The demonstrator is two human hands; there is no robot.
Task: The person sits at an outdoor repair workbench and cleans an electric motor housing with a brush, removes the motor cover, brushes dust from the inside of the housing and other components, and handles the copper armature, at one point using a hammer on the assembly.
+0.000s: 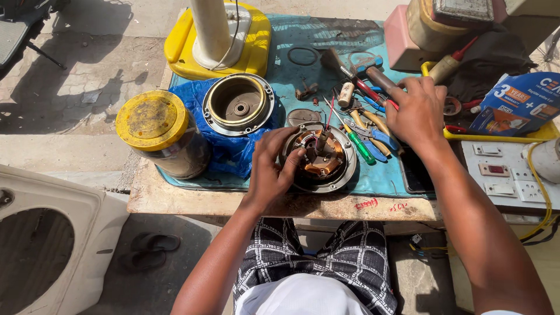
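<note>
At the centre of the frame a motor stator (319, 157) lies on the mat (382, 178) covering the workbench (175, 198), with the left hand (273, 166) on its left edge. Upper left of it sits a motor housing (238, 105), and further left a lidded jar (163, 134). The right hand (417, 111) rests over a heap of hand tools (364, 125) to the stator's right. A fan base (219, 38) stands at the top, a switchboard (504, 175) at the right edge

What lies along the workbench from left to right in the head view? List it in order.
yellow-lidded jar → round metal motor cover → left hand on the open fan motor → green-handled screwdriver → right hand over the tools → white switchboard
</note>
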